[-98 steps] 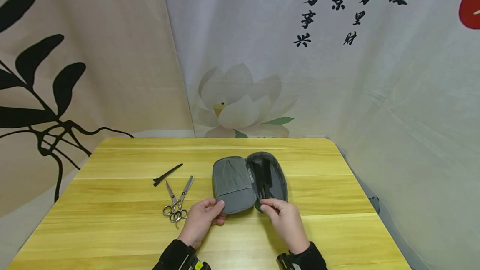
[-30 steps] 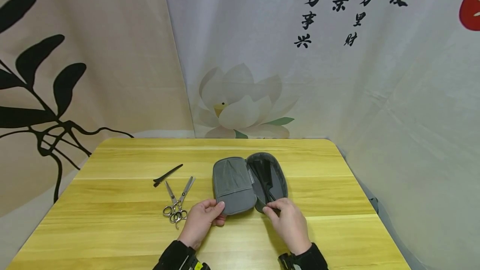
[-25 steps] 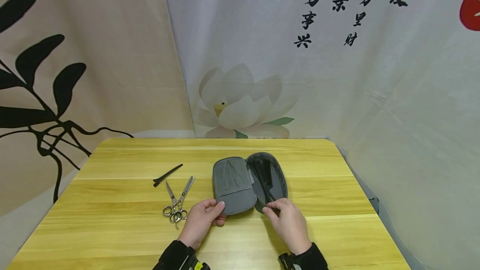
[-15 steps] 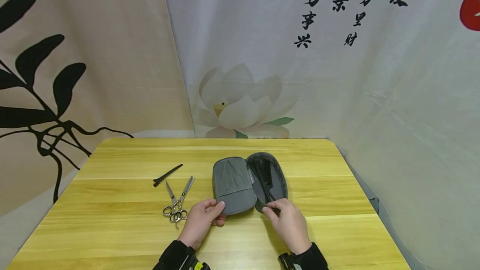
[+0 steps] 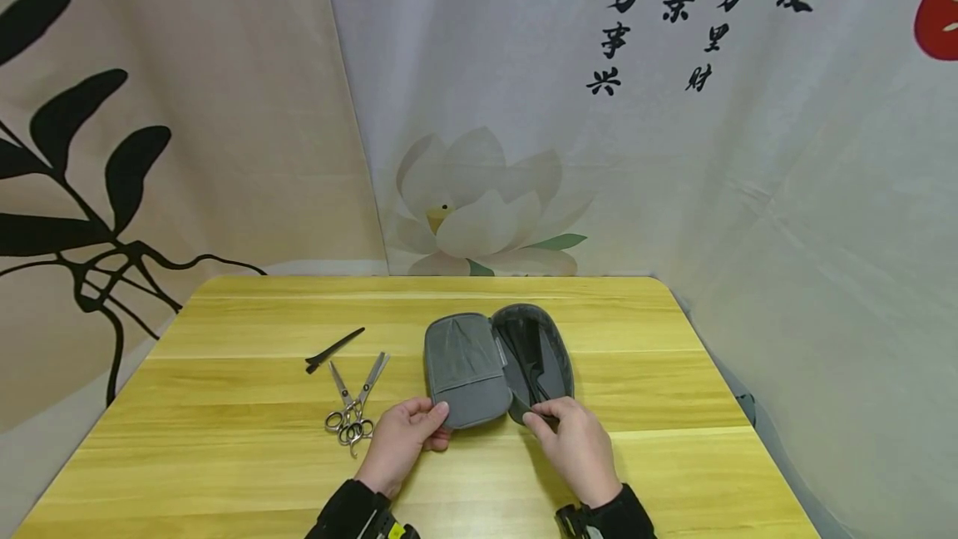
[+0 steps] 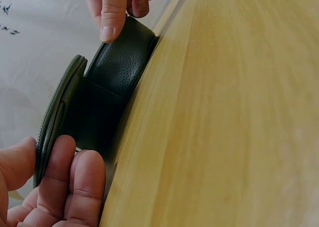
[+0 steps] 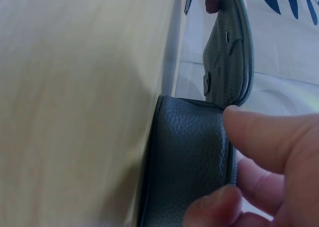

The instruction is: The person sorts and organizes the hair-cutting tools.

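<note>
An unzipped grey zip case [image 5: 470, 402] lies spread on the table, its flat lid to the left and its deeper half to the right. My left hand [image 5: 404, 439] pinches the lid's near left corner between thumb and fingers; the left wrist view shows that lid edge [image 6: 55, 112] raised off the table. With thumb and fingers, my right hand [image 5: 578, 449] grips the near rim of the deep half, whose pebbled wall [image 7: 189, 152] fills the right wrist view. Dark slender tools [image 5: 530, 352] lie inside that half; their exact kind is hard to make out.
Left of the case lie two pairs of silver scissors [image 5: 345, 389], crossing at their handles. Beyond them sits a black hair clip [image 5: 334, 349]. The wooden table [image 5: 247, 447] ends at a printed cloth backdrop [image 5: 479, 106].
Since about three seconds ago, the dark tools have shifted together inside the case and my right fingers have moved slightly down onto the rim. Over the last second, hardly anything differs.
</note>
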A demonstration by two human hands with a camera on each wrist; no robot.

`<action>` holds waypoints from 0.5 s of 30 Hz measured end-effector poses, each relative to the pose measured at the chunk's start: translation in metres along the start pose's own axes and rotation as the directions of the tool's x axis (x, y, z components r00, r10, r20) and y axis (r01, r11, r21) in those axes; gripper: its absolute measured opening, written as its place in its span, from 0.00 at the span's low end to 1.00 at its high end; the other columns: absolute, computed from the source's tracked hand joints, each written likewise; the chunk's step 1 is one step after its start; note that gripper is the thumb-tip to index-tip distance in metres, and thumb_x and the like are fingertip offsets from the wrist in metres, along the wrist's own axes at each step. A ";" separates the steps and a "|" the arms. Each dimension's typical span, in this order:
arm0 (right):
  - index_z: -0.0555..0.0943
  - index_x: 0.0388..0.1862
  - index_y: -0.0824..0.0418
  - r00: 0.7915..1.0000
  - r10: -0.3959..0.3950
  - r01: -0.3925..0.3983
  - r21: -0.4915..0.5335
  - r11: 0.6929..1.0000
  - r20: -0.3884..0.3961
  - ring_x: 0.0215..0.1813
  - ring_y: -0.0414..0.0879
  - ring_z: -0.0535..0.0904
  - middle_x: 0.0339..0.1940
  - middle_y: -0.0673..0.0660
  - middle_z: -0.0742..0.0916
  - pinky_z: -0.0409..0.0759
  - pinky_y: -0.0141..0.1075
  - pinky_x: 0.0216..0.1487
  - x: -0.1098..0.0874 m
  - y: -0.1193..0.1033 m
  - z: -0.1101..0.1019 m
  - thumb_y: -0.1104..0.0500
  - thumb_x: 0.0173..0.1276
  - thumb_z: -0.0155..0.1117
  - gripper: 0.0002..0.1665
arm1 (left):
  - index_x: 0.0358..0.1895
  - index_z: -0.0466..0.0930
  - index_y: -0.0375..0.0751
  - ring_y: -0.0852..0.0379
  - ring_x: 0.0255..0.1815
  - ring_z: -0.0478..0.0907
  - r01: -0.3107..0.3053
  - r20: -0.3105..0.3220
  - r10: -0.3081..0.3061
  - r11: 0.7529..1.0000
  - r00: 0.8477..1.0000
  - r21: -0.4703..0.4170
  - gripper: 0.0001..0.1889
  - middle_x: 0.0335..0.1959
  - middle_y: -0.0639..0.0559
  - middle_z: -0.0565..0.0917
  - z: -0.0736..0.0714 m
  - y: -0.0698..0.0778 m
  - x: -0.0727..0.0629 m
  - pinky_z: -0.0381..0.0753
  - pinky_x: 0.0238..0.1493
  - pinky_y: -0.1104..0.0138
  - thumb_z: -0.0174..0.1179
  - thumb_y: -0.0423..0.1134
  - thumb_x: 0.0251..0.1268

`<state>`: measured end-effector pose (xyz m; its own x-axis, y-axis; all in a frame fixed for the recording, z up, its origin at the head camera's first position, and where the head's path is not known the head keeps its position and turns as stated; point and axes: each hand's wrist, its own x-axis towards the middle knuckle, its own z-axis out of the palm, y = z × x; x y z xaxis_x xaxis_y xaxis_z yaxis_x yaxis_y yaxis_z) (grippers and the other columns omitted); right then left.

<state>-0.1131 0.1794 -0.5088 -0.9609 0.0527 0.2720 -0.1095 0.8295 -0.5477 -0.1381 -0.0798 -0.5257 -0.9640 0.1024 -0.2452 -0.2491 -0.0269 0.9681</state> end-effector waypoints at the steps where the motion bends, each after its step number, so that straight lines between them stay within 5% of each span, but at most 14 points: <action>1: 0.93 0.39 0.51 1.000 0.001 -0.001 -0.001 1.000 -0.001 0.35 0.43 0.87 0.40 0.52 0.92 0.81 0.31 0.30 0.000 0.000 0.000 0.52 0.66 0.81 0.07 | 0.62 0.78 0.23 0.54 0.35 0.90 0.000 0.000 0.000 1.000 1.000 0.000 0.23 0.34 0.47 0.91 0.000 0.000 0.000 0.91 0.38 0.66 0.65 0.42 0.79; 15: 0.93 0.39 0.52 1.000 -0.004 0.004 -0.003 1.000 -0.008 0.38 0.46 0.89 0.41 0.52 0.92 0.83 0.33 0.32 0.001 0.001 0.000 0.52 0.66 0.81 0.07 | 0.62 0.77 0.23 0.54 0.35 0.90 -0.007 0.008 0.007 1.000 1.000 0.007 0.25 0.35 0.47 0.91 -0.002 -0.001 0.002 0.92 0.38 0.65 0.65 0.45 0.80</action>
<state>-0.1142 0.1800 -0.5091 -0.9584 0.0533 0.2804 -0.1128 0.8316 -0.5438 -0.1403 -0.0814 -0.5275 -0.9649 0.1102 -0.2385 -0.2421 -0.0204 0.9700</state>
